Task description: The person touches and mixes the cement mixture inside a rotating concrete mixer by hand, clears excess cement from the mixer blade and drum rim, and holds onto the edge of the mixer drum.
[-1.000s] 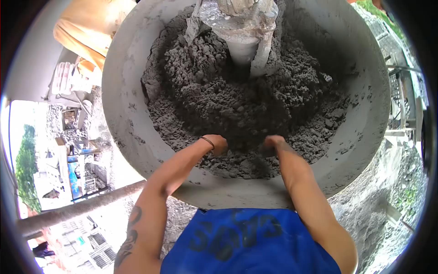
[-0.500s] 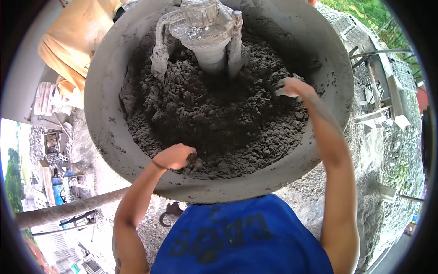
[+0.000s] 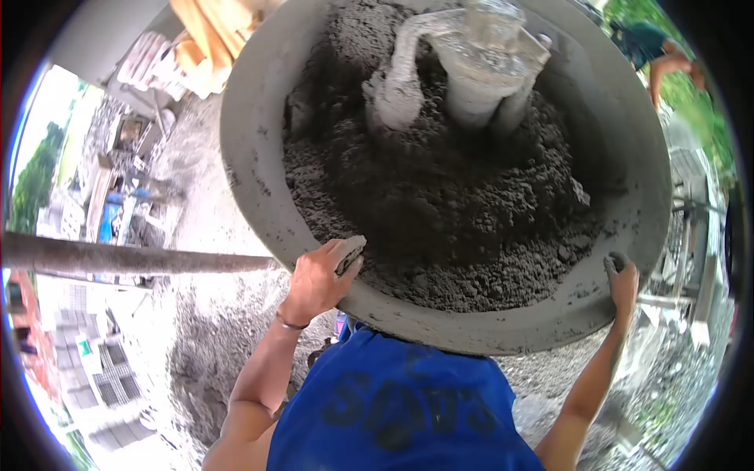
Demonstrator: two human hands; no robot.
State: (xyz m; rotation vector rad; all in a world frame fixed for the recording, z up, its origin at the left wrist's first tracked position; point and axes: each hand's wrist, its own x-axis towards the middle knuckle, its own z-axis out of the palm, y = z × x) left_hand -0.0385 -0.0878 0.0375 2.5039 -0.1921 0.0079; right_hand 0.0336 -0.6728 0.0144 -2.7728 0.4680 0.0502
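Head view: a wide grey bowl [image 3: 255, 141] stands right in front of the person, tilted in the picture, its near rim close to the front of a blue shirt [image 3: 400, 400] with dark lettering. Loose, crumbly grey mix [image 3: 503, 235] covers the bottom of the bowl, banked up toward the far side and darker in the middle. Out of the mix rises a thick post [image 3: 479, 86], caked in the same grey, with a bent arm [image 3: 397, 94] reaching down into the mix on its left. The left hand [image 3: 323, 273] is on the near left part of the rim, fingers half curled toward the inside and smeared grey; I cannot tell whether anything is held in it. A thin band [image 3: 292, 323] circles that wrist. The right hand [image 3: 622, 282] is at the rim on the right side, its greyish fingers bent over the edge, though how firmly they grip I cannot tell. Beside the left hand, a long pole [image 3: 141, 255] runs out to the left. Stacked bags [image 3: 145, 63] lie beside yellowish cloth [image 3: 216, 39] at upper left, and another person's arm [image 3: 667, 67] shows at upper right.
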